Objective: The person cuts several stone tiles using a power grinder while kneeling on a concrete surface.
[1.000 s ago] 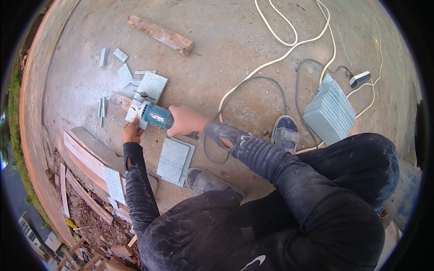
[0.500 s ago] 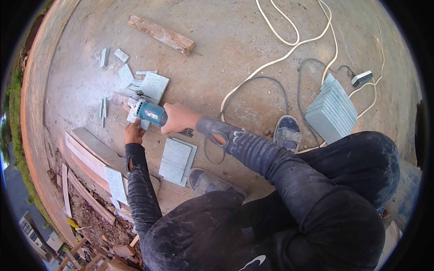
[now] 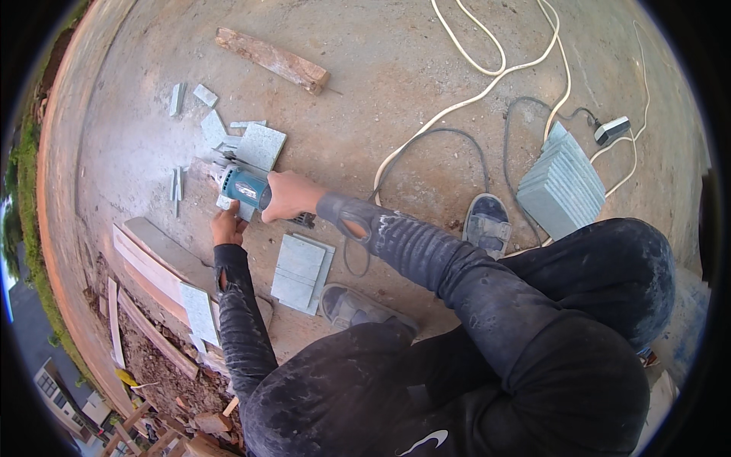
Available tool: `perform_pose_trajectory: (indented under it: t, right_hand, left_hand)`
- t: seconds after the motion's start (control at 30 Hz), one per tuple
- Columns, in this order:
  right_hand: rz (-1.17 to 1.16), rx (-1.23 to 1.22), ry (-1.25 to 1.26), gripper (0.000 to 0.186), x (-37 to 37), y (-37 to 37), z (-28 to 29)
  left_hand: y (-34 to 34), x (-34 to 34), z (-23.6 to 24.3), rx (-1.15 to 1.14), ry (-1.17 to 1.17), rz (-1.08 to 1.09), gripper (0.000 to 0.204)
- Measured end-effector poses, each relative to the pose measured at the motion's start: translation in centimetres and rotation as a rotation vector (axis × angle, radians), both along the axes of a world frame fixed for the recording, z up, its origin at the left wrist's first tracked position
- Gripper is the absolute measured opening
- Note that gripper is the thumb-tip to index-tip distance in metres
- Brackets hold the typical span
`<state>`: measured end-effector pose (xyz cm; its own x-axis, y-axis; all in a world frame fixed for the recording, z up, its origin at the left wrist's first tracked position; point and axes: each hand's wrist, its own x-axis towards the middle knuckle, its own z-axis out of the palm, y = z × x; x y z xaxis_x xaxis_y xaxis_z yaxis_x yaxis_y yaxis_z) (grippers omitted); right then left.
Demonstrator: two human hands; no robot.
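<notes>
My right hand [image 3: 292, 196] grips the teal grinder [image 3: 245, 187]; my left hand [image 3: 227, 228] pinches the tile [image 3: 263, 146] at its near edge — probably to steady it.

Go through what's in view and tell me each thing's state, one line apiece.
Right hand: closed around the power tool.
Left hand: at the tile's near end; grip unclear.
Power tool: held across the tile; running or not, unclear.
Tile: partly hidden under the power tool.
Tile stack: piled together.
Smaller tile pile: flat, overlapping.
Wooden block: lying flat.
Cream cable: loosely looped.
Grey cord: apparently plugged in.
</notes>
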<state>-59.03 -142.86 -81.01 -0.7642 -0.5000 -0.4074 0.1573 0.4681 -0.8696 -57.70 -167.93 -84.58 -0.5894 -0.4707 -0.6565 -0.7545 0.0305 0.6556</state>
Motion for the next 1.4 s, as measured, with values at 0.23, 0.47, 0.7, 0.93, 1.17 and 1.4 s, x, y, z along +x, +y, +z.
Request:
perform_pose_trajectory:
  t: [0.23, 0.47, 0.7, 0.93, 1.17, 1.4]
  right_hand:
    - [-0.008, 0.022, -0.002, 0.071, -0.6, -0.9, 0.1]
    - [-0.004, 0.025, -0.008, 0.071, -0.7, -1.0, 0.1]
    - [-0.046, 0.032, 0.028, 0.062, -0.2, -0.8, 0.2]
    - [0.028, 0.047, -0.005, 0.072, -0.2, -0.5, 0.4]
    - [-0.019, 0.05, 0.012, 0.068, 0.3, -0.3, 0.7]
    - [-0.077, 0.064, 0.031, 0.056, 0.2, -0.9, 0.6]
  left_hand:
    - [0.2, 0.3, -0.1, 0.036, 0.059, 0.026, 0.025]
    - [0.1, 0.3, 0.2, 0.04, 0.018, -0.006, 0.026]
    - [0.2, 0.4, 0.1, 0.078, 0.033, 0.036, 0.026]
    - [0.3, 0.4, 0.0, 0.053, 0.038, 0.017, 0.025]
    - [0.2, 0.5, -0.1, 0.051, 0.055, 0.031, 0.024]
    - [0.0, 0.6, -0.5, 0.08, 0.068, 0.065, 0.024]
